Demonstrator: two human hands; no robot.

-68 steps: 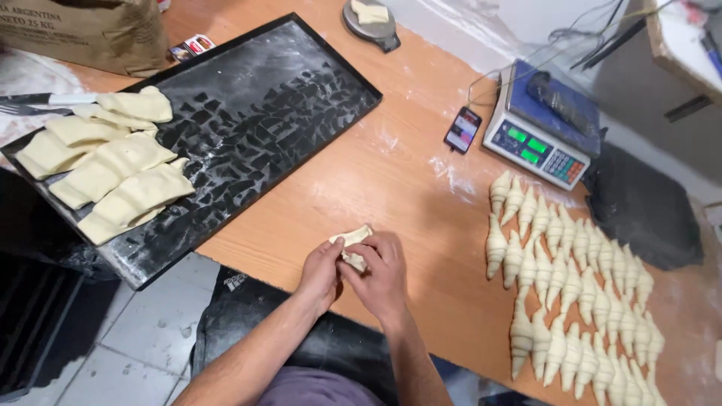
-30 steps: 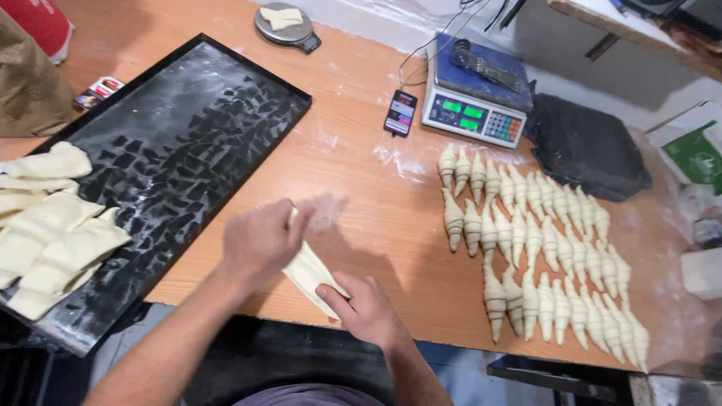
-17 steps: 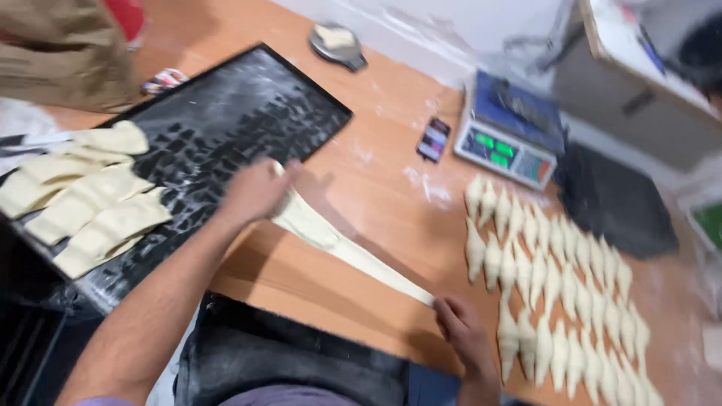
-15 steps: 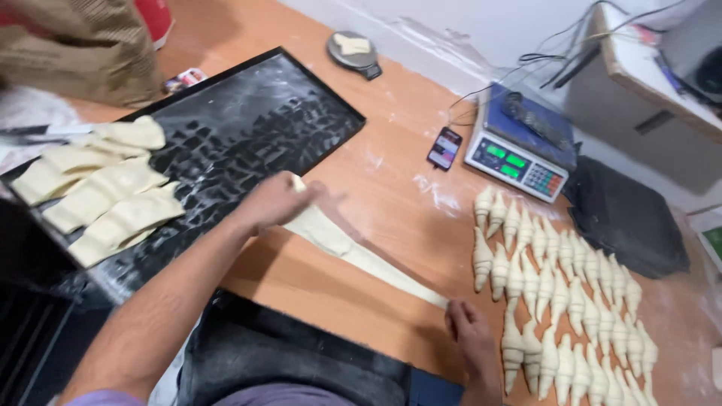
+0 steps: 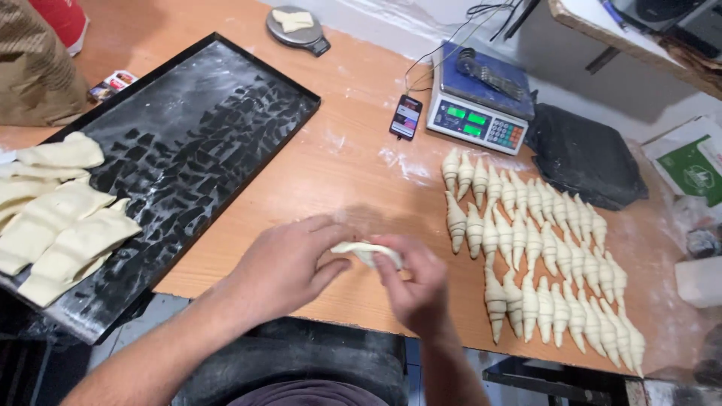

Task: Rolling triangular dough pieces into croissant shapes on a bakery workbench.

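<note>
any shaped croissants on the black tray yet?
No: the black tray holds only flat dough pieces at its left end; the shaped croissants lie in rows on the wooden table.

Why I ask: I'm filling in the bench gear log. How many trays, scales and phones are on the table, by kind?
Black baking tray: 1
Scales: 2 (keypad scale, small round scale)
Phone: 1
Total: 4
</note>
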